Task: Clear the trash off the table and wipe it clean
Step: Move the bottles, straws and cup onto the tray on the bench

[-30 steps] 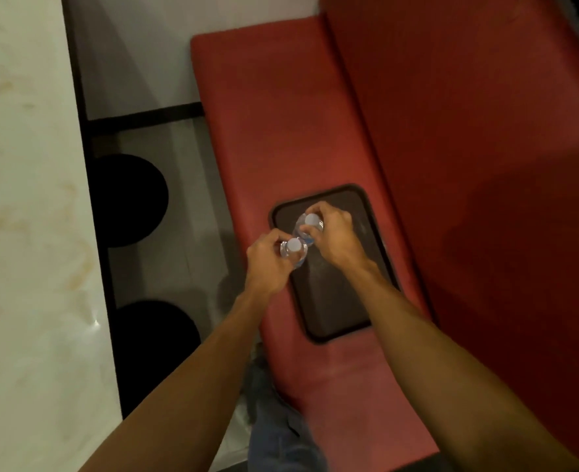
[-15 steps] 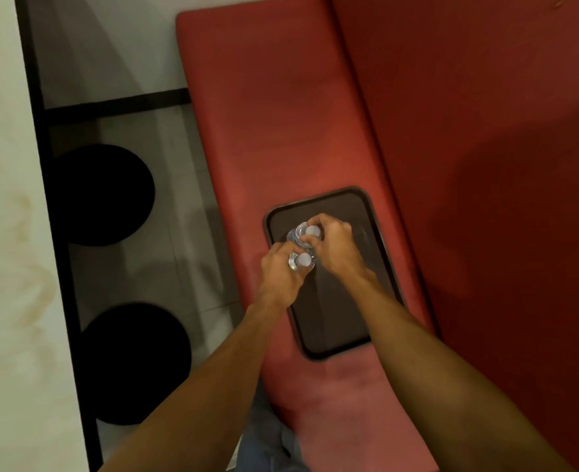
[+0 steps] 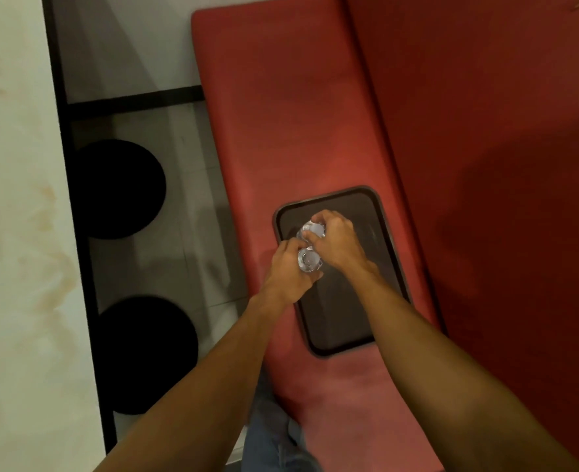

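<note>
Clear plastic, long axis upright over the tray [image 3: 346, 321]: left hand [image 3: 286, 272] grips the near bottle [image 3: 309, 260], right hand [image 3: 338, 242] the far bottle [image 3: 311, 229].

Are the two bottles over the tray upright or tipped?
Upright: near bottle, in the left hand, and far bottle, in the right hand, show only tops.
</note>
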`<action>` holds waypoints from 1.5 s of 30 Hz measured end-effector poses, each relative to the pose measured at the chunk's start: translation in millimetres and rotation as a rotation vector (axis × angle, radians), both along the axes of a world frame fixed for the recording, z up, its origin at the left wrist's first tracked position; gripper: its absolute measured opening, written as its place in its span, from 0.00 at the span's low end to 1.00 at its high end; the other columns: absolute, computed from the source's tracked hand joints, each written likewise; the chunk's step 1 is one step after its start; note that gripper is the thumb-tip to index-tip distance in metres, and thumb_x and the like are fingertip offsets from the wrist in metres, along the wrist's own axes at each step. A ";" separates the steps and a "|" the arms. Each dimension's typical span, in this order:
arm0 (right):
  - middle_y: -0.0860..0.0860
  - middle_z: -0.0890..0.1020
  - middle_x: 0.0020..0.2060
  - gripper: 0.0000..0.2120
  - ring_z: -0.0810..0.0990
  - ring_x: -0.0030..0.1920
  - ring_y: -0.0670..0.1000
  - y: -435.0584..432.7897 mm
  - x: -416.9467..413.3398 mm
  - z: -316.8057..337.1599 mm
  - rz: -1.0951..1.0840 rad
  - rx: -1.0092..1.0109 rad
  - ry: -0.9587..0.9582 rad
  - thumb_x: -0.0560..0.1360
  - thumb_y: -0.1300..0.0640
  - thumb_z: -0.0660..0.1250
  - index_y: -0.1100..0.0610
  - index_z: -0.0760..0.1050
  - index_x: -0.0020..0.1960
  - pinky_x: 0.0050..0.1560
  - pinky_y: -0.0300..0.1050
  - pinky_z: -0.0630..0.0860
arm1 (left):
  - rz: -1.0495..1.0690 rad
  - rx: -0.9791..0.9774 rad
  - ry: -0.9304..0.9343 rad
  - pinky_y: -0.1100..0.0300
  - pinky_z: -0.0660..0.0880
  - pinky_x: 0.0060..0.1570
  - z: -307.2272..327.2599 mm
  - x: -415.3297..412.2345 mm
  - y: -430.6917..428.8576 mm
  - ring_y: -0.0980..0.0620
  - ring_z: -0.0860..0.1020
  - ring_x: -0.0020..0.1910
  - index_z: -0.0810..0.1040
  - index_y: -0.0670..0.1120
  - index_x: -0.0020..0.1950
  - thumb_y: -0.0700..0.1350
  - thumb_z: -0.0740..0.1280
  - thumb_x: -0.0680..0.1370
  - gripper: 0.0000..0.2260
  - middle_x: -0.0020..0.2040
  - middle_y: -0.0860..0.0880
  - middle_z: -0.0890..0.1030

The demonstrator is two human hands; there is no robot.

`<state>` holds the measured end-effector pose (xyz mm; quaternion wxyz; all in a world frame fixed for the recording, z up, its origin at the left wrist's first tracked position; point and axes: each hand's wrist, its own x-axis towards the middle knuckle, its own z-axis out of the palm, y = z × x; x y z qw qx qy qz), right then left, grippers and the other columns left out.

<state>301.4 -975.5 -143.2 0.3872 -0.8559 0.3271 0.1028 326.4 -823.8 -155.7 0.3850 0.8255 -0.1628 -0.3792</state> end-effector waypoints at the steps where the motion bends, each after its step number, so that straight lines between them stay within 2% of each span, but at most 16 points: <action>1: 0.51 0.78 0.59 0.16 0.76 0.61 0.51 0.8 -0.3 4.8 0.000 -0.013 0.002 0.77 0.52 0.74 0.56 0.79 0.62 0.59 0.47 0.77 | -0.006 0.017 -0.008 0.66 0.73 0.54 5.4 2.0 4.0 0.55 0.76 0.58 0.75 0.50 0.67 0.47 0.81 0.71 0.27 0.63 0.52 0.74; 3: 0.52 0.78 0.61 0.15 0.72 0.65 0.52 4.1 1.2 18.2 0.004 -0.051 -0.017 0.78 0.53 0.72 0.57 0.79 0.63 0.62 0.44 0.72 | 0.010 0.044 -0.048 0.73 0.68 0.51 18.3 6.4 15.1 0.57 0.75 0.57 0.75 0.51 0.67 0.51 0.80 0.73 0.25 0.62 0.54 0.75; 4: 0.52 0.78 0.62 0.14 0.71 0.67 0.53 7.2 2.7 27.6 0.007 -0.071 -0.039 0.79 0.54 0.71 0.57 0.79 0.63 0.63 0.43 0.69 | 0.032 0.045 -0.064 0.73 0.69 0.53 25.7 8.8 22.4 0.57 0.76 0.58 0.75 0.51 0.67 0.51 0.79 0.74 0.24 0.63 0.54 0.77; 6: 0.52 0.80 0.60 0.12 0.72 0.67 0.54 17.8 7.3 49.2 0.025 -0.101 -0.109 0.79 0.56 0.70 0.57 0.80 0.62 0.66 0.43 0.68 | 0.099 0.038 -0.092 0.63 0.74 0.61 43.4 14.2 39.6 0.53 0.79 0.60 0.77 0.50 0.67 0.48 0.76 0.76 0.20 0.62 0.52 0.80; 9: 0.49 0.82 0.54 0.10 0.79 0.59 0.54 45.7 14.8 80.2 0.065 -0.088 -0.245 0.77 0.58 0.70 0.55 0.81 0.58 0.67 0.53 0.74 | 0.232 0.031 -0.156 0.56 0.78 0.59 75.8 19.6 71.9 0.52 0.81 0.51 0.79 0.46 0.63 0.44 0.72 0.80 0.12 0.53 0.51 0.82; 11: 0.48 0.83 0.51 0.10 0.82 0.54 0.53 72.8 19.6 103.0 0.096 -0.062 -0.334 0.76 0.57 0.69 0.53 0.81 0.56 0.64 0.58 0.76 | 0.306 0.014 -0.191 0.64 0.78 0.53 101.7 20.5 97.3 0.56 0.79 0.44 0.79 0.44 0.62 0.43 0.70 0.81 0.10 0.50 0.51 0.82; 13: 0.48 0.84 0.50 0.10 0.83 0.51 0.53 104.3 24.8 126.1 0.130 -0.034 -0.415 0.74 0.57 0.69 0.53 0.82 0.54 0.63 0.59 0.77 | 0.376 -0.001 -0.239 0.73 0.74 0.45 130.1 20.1 125.9 0.60 0.78 0.40 0.79 0.43 0.62 0.42 0.69 0.82 0.09 0.48 0.51 0.81; 17: 0.49 0.85 0.48 0.09 0.82 0.48 0.52 172.6 32.9 169.4 0.237 0.018 -0.510 0.74 0.59 0.70 0.54 0.82 0.54 0.58 0.56 0.79 | 0.548 -0.060 -0.339 0.62 0.78 0.52 185.5 18.8 188.8 0.55 0.80 0.45 0.80 0.43 0.62 0.43 0.69 0.82 0.09 0.50 0.50 0.83; 20: 0.49 0.84 0.48 0.09 0.82 0.48 0.51 224.6 38.7 201.9 0.335 0.045 -0.562 0.76 0.61 0.72 0.53 0.82 0.55 0.57 0.51 0.79 | 0.639 -0.085 -0.381 0.64 0.76 0.51 226.1 16.1 240.1 0.54 0.81 0.51 0.79 0.47 0.64 0.45 0.68 0.83 0.10 0.54 0.51 0.82; 23: 0.49 0.84 0.50 0.09 0.81 0.50 0.49 270.2 47.6 232.4 0.439 0.083 -0.596 0.77 0.60 0.71 0.54 0.81 0.58 0.56 0.44 0.78 | 0.749 -0.095 -0.423 0.73 0.71 0.44 259.4 16.6 287.1 0.55 0.81 0.51 0.79 0.48 0.66 0.46 0.67 0.84 0.11 0.56 0.53 0.81; 27: 0.47 0.82 0.53 0.13 0.80 0.52 0.46 318.6 70.4 262.2 0.518 0.114 -0.616 0.78 0.56 0.71 0.53 0.80 0.62 0.53 0.37 0.77 | 0.914 -0.118 -0.445 0.71 0.71 0.42 288.4 27.3 337.0 0.55 0.80 0.54 0.77 0.49 0.66 0.46 0.67 0.84 0.11 0.58 0.53 0.81; 31: 0.45 0.80 0.57 0.17 0.79 0.54 0.44 355.2 109.2 272.5 0.595 0.123 -0.588 0.79 0.53 0.72 0.50 0.77 0.66 0.49 0.30 0.73 | 1.043 -0.113 -0.453 0.69 0.71 0.43 300.8 51.1 372.5 0.53 0.80 0.55 0.77 0.49 0.66 0.45 0.68 0.83 0.11 0.59 0.52 0.81; 34: 0.47 0.79 0.59 0.20 0.78 0.55 0.46 376.9 147.9 272.5 0.651 0.140 -0.575 0.78 0.53 0.73 0.51 0.75 0.68 0.54 0.38 0.77 | 1.130 -0.114 -0.460 0.61 0.77 0.55 302.1 80.4 392.7 0.52 0.80 0.57 0.76 0.48 0.66 0.44 0.69 0.82 0.12 0.60 0.51 0.81; 36: 0.49 0.78 0.62 0.22 0.77 0.57 0.46 388.5 176.5 269.9 0.680 0.142 -0.566 0.78 0.54 0.74 0.52 0.74 0.70 0.58 0.41 0.77 | 1.170 -0.111 -0.454 0.55 0.80 0.59 296.9 104.5 404.0 0.52 0.80 0.57 0.75 0.49 0.66 0.44 0.70 0.81 0.14 0.60 0.51 0.79; 40: 0.52 0.73 0.68 0.29 0.74 0.65 0.52 407.7 242.9 249.0 0.715 0.148 -0.529 0.76 0.54 0.76 0.54 0.70 0.73 0.66 0.49 0.75 | 1.228 -0.096 -0.410 0.51 0.82 0.59 272.0 162.0 423.8 0.50 0.78 0.62 0.71 0.49 0.72 0.44 0.74 0.79 0.23 0.64 0.50 0.76; 45: 0.54 0.64 0.76 0.42 0.64 0.75 0.55 423.1 324.4 214.9 0.752 0.117 -0.479 0.73 0.53 0.78 0.55 0.61 0.80 0.72 0.44 0.64 | 1.269 0.015 -0.323 0.53 0.79 0.60 234.2 236.9 439.8 0.46 0.75 0.69 0.65 0.48 0.79 0.47 0.78 0.77 0.34 0.73 0.48 0.74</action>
